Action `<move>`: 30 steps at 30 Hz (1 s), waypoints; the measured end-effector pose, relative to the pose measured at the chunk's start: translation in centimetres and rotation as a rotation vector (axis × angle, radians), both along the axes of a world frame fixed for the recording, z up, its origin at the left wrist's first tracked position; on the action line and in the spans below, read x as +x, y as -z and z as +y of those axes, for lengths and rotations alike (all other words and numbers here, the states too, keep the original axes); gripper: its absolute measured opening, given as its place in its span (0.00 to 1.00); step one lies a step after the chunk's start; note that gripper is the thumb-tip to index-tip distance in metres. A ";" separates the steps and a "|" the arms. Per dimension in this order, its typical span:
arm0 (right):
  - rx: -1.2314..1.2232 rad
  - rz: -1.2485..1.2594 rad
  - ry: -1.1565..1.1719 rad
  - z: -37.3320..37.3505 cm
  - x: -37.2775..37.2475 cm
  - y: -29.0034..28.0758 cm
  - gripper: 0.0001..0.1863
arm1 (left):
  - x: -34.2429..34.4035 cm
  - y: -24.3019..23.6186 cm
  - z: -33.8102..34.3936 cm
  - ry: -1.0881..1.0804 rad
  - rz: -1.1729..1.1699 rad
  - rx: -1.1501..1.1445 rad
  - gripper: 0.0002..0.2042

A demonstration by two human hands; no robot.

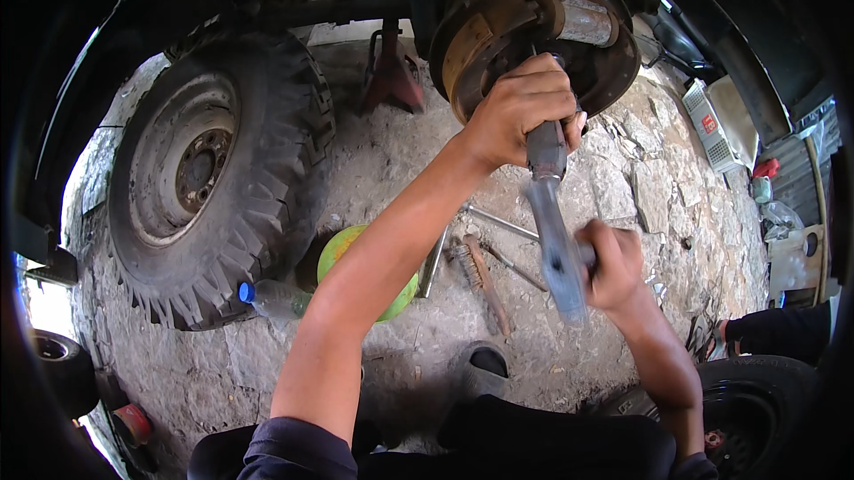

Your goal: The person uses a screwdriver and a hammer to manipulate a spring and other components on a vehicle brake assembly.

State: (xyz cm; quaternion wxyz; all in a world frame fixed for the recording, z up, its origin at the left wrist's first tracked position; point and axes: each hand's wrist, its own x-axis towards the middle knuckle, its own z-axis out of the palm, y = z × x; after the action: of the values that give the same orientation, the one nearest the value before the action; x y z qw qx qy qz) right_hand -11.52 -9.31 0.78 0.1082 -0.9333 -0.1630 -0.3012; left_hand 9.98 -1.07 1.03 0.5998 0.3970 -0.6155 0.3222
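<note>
My left hand (534, 111) is closed around a dark, thick metal bar-like tool (547, 153), whose lower end sticks out below the fingers. Its upper end is hidden by the hand, in front of a rusty brake drum assembly (471, 40). In my right hand (614, 264) is a hammer (560, 258), gripped by its handle. Motion blurs the long grey hammer head, which lies close to the bar's lower end; whether they touch I cannot tell. Inside the brake assembly a pale metal cylinder (587, 21) shows.
A large treaded wheel (200, 164) stands at left, near a red jack stand (391, 80). On the stone ground lie a wire brush (487, 284), metal bars (433, 264), a green round object (342, 253) and a plastic bottle (280, 298). A white crate (709, 124) is at right.
</note>
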 end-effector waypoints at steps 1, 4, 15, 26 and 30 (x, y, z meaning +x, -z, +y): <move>0.018 -0.021 -0.030 -0.1 0.3 0.3 0.21 | 0.0 0.1 0.1 -0.005 -0.002 0.005 0.11; 0.074 -0.066 -0.220 -0.6 0.1 0.6 0.20 | 0.2 0.2 0.2 -0.008 -0.016 0.013 0.11; 0.072 -0.059 -0.070 -1.1 -0.3 1.3 0.15 | 0.7 0.1 0.1 -0.007 -0.094 0.092 0.11; 0.268 0.031 0.056 -0.7 -2.1 3.0 0.18 | 0.1 -0.9 0.0 -0.035 0.264 -0.104 0.11; 0.255 0.022 0.054 -0.8 -3.0 3.4 0.19 | -1.1 0.4 -0.5 -0.092 0.075 -0.064 0.11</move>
State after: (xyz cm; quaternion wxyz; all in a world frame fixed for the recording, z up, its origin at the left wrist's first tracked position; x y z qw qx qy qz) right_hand -14.53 -10.11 -2.63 0.2195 -0.9192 -0.0968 -0.3123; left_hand 8.92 -1.54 0.62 0.6193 0.4172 -0.5630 0.3541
